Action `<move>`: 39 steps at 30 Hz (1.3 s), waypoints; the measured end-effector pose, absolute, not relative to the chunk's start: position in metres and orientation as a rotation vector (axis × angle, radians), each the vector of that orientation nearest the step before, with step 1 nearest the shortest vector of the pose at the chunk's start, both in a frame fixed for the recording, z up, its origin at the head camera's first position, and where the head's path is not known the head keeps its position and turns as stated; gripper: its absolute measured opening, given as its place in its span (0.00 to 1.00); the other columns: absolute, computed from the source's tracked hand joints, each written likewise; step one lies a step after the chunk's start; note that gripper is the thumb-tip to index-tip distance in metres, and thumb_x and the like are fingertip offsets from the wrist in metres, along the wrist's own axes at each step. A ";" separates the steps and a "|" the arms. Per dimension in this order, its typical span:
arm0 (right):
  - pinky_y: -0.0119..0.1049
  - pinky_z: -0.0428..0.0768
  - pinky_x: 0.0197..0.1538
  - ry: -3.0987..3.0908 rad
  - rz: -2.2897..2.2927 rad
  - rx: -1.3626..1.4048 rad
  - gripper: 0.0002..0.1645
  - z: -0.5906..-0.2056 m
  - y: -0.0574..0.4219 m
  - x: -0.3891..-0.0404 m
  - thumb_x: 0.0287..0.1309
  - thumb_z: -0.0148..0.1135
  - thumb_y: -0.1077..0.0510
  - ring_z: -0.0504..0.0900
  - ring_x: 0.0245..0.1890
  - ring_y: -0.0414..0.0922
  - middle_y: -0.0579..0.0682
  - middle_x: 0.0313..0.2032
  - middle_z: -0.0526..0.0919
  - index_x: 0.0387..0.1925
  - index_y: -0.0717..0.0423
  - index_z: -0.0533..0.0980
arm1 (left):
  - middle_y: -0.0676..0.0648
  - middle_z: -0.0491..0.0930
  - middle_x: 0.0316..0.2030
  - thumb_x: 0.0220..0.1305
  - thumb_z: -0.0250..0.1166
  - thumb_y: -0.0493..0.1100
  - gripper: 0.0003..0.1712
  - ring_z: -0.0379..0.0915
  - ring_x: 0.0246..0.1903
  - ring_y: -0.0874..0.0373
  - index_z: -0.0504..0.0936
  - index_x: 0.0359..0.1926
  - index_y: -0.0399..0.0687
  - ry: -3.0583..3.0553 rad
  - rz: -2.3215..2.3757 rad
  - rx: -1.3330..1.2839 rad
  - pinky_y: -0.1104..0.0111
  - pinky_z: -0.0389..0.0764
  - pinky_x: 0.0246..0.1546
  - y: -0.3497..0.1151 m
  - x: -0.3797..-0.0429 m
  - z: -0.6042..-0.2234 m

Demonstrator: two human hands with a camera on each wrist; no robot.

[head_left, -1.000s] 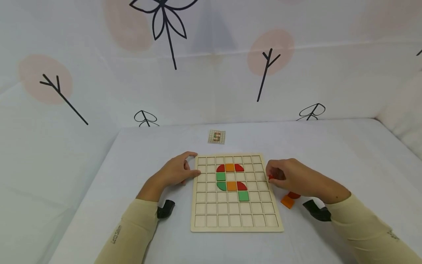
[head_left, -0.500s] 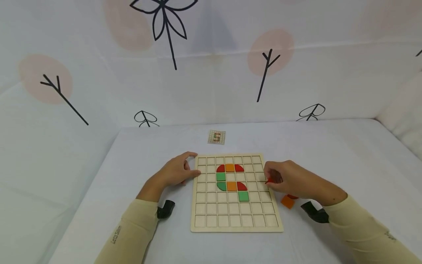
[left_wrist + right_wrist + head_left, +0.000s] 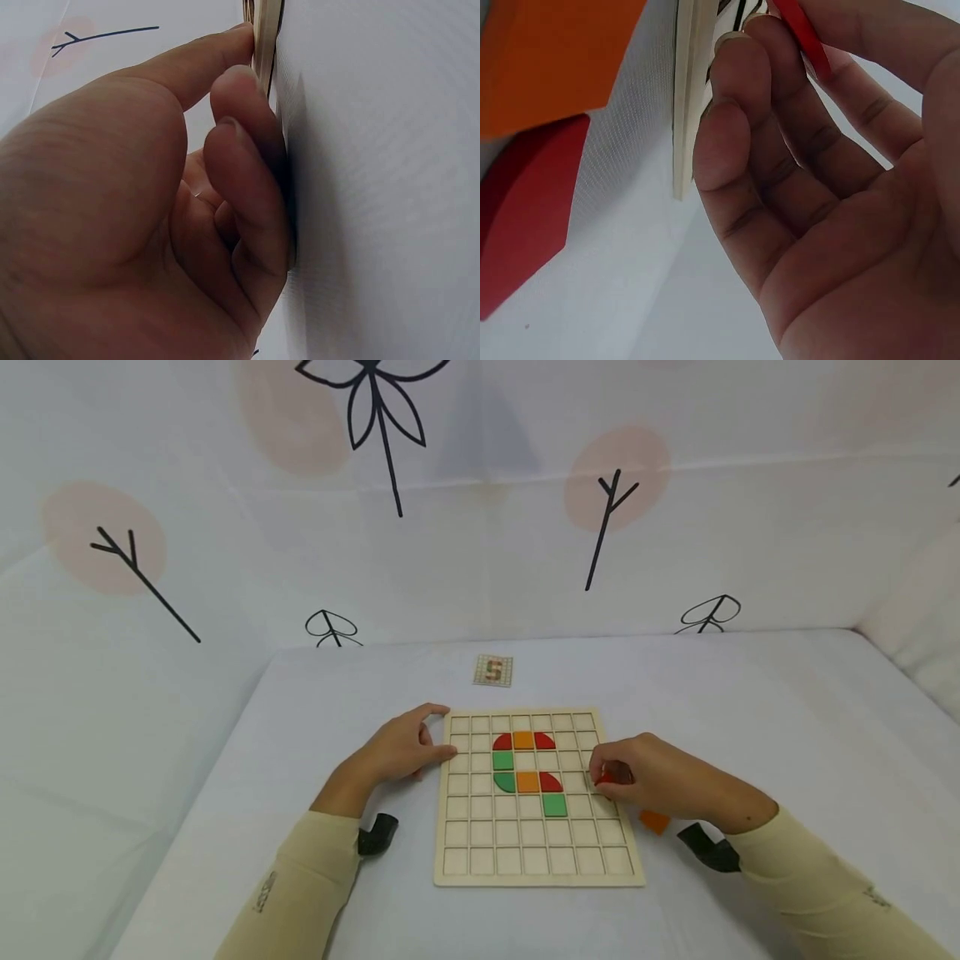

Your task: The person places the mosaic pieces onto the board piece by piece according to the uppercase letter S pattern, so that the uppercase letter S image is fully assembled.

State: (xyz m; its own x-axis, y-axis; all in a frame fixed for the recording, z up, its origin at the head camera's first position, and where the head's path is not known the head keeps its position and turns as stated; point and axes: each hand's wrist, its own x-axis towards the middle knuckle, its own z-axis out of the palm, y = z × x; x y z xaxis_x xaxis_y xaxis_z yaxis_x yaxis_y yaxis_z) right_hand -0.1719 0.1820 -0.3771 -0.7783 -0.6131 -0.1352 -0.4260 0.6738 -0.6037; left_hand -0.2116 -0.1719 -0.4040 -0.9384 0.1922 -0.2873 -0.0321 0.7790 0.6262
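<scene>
A wooden grid board (image 3: 495, 862) lies flat on the white cloth. Red, orange and green tiles sit in its middle squares, among them a green square (image 3: 555, 805) and an orange square (image 3: 522, 741). My left hand (image 3: 393, 750) touches the board's left edge with thumb and index finger spread; in the left wrist view its other fingers curl loosely. Over the right side of the board, my right hand (image 3: 660, 777) pinches a small red tile (image 3: 804, 37) between thumb and fingers. The fingers hide part of that tile.
A loose orange tile (image 3: 655, 822) lies right of the board, with a red rounded tile (image 3: 536, 202) beside it in the right wrist view. A small pattern card (image 3: 492, 671) lies behind the board. Dark straps (image 3: 708, 847) show at both wrists.
My right hand has moved left and slightly nearer to me with the red tile, from beside the board to over its right columns. The left hand and the board have stayed put.
</scene>
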 end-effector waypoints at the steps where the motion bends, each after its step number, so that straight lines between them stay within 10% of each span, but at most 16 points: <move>1: 0.27 0.71 0.27 2.564 -0.807 -0.824 0.07 -0.377 0.182 -0.172 0.60 0.69 0.58 0.70 0.25 0.34 0.39 0.24 0.74 0.33 0.45 0.78 | 0.48 0.77 0.29 0.60 0.73 0.55 0.40 0.73 0.17 0.57 0.66 0.71 0.62 2.636 0.934 0.124 0.68 0.68 0.25 -0.172 -0.212 -0.404; 39: 0.28 0.78 0.34 2.549 -0.850 -0.862 0.11 -0.380 0.178 -0.173 0.57 0.66 0.69 0.75 0.32 0.37 0.42 0.31 0.79 0.35 0.49 0.78 | 0.48 0.77 0.28 0.60 0.72 0.57 0.40 0.72 0.17 0.57 0.67 0.71 0.62 2.654 0.929 0.155 0.67 0.68 0.25 -0.174 -0.212 -0.406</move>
